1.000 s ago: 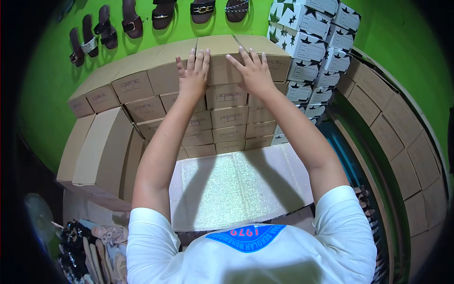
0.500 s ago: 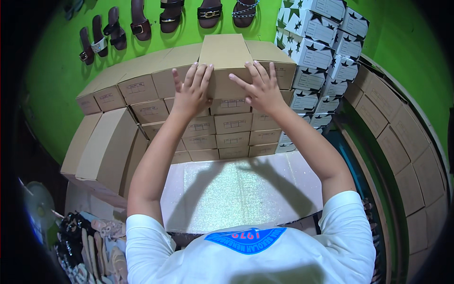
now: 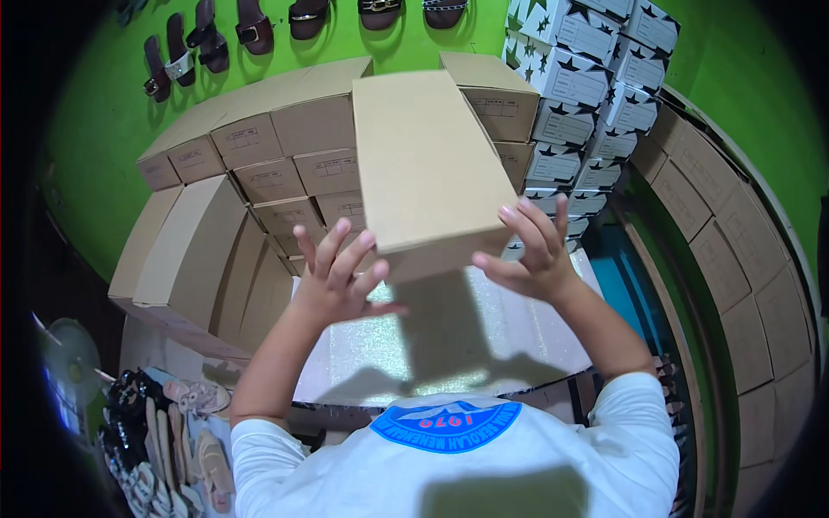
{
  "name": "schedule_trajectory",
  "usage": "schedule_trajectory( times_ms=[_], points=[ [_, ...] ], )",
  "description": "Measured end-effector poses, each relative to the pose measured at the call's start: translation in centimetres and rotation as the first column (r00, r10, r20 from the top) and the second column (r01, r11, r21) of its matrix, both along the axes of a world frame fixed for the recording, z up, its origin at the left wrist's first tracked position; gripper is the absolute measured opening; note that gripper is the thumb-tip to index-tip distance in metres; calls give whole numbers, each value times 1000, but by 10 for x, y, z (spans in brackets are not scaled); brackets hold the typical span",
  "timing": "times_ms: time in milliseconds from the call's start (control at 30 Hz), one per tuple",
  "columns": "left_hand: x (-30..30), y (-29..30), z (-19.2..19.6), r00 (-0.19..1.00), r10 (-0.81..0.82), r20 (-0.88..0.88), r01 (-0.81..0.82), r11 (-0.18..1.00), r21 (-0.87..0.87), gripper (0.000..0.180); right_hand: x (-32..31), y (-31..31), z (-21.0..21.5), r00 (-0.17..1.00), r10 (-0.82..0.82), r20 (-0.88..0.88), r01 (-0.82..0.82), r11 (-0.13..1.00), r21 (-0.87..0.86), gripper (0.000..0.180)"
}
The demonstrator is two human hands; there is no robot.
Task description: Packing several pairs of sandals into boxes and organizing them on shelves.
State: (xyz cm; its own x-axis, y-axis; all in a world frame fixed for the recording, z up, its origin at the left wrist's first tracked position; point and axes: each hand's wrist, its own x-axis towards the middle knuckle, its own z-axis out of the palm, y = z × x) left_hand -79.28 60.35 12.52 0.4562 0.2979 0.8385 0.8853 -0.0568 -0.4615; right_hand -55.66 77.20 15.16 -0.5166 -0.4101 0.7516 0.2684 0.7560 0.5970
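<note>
A long plain brown cardboard box [image 3: 423, 164] juts out toward me from the top of a stack of like boxes [image 3: 302, 164]. My left hand [image 3: 341, 276] is under its near left corner, fingers spread, touching the bottom edge. My right hand [image 3: 531, 250] grips its near right corner with fingers on the side. The box's near end hangs over a shiny white counter [image 3: 380, 363] below.
White boxes with black stars [image 3: 587, 69] are stacked to the right of the brown ones. More brown boxes line the right wall [image 3: 725, 250] and lean at the left [image 3: 186, 250]. Sandals hang on the green wall [image 3: 250, 26]. Loose sandals [image 3: 164, 440] lie at lower left.
The box has slid out of the stack toward me. Both hands moved from its front face, at arm's length, back and down to its near corners.
</note>
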Motion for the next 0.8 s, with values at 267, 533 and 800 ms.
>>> schedule_trajectory(
  times_ms=[267,533,800],
  points=[
    [20,-26,-52,955,-59,292,133,961,-243,106,73,-43,-84,996,67,-53,-82,928,-363,72],
    [39,-3,-144,930,15,367,178,855,-486,114,82,-39,-152,956,201,212,3,718,-696,60],
    [62,-24,-187,823,346,451,268,464,-845,124,77,-59,-230,907,21,421,260,757,-599,58]
  ],
)
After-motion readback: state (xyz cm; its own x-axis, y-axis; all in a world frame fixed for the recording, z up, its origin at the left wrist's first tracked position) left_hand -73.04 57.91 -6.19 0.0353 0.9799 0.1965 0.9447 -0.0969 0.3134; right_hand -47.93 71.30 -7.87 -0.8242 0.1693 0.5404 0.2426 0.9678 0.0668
